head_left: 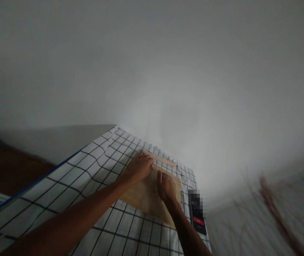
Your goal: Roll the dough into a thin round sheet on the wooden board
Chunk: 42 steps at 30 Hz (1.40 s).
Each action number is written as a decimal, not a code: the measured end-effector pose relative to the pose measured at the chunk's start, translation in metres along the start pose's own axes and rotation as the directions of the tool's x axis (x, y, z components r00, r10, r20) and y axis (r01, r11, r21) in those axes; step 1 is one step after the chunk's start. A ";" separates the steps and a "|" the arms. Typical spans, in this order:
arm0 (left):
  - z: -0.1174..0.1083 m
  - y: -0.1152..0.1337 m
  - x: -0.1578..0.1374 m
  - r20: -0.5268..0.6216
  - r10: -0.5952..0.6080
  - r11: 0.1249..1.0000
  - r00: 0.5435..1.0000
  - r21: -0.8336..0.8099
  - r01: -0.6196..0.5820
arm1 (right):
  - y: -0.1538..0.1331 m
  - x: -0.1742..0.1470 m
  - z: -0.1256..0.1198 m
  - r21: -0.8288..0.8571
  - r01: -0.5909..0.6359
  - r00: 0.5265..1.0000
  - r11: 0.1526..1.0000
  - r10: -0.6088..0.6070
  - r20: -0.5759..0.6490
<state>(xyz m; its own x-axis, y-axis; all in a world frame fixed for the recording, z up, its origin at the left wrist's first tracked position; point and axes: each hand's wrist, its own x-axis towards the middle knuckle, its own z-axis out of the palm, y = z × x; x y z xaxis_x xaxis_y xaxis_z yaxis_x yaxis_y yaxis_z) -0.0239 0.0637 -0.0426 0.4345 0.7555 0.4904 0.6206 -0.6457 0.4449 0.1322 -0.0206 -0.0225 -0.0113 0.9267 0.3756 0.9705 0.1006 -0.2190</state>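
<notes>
A light wooden board [145, 197] lies flat on a checked cloth. Over its far left part is my left hand [141, 164], seen from the back with the fingers bent downward; whatever lies beneath them is hidden. Close beside it on the right, my right hand [166, 185] is curled into a fist above the board, thumb side up. Anything inside that fist is out of sight. Just beyond the board lies a long, pale wooden stick, perhaps a rolling pin [165, 160]; my left fingers are near its left end.
The white cloth [88, 177] with black grid lines covers the table, whose blue edge [69, 159] runs along the left. A phone [198, 215] with a red button on screen lies at the right edge. Blurred reddish twigs [274, 209] stand at right. A pale wall [152, 71] rises behind.
</notes>
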 end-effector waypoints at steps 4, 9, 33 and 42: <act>0.004 -0.001 -0.004 -0.007 0.003 0.999 1.000 0.041 -0.002 | 0.003 -0.007 -0.001 0.141 0.104 0.994 0.985 -0.101 -0.034; 0.010 -0.004 -0.003 -0.003 -0.016 1.000 1.000 -0.012 0.016 | 0.006 -0.016 0.007 0.145 0.203 0.977 0.968 -0.209 0.028; 0.007 0.002 -0.001 0.029 -0.012 0.996 1.000 -0.089 0.015 | -0.006 -0.018 -0.031 -0.290 0.336 0.898 0.896 -0.212 0.385; 0.015 0.000 0.000 0.040 -0.058 0.991 0.998 -0.119 0.062 | 0.001 -0.026 -0.025 -0.248 0.224 0.973 0.943 -0.203 0.108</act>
<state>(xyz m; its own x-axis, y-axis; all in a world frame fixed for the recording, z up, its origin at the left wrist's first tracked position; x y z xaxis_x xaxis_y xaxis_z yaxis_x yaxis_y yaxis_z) -0.0145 0.0655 -0.0541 0.4239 0.7953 0.4333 0.5644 -0.6061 0.5604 0.1393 -0.0541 -0.0097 -0.2339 0.9207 0.3123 0.9719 0.2128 0.1006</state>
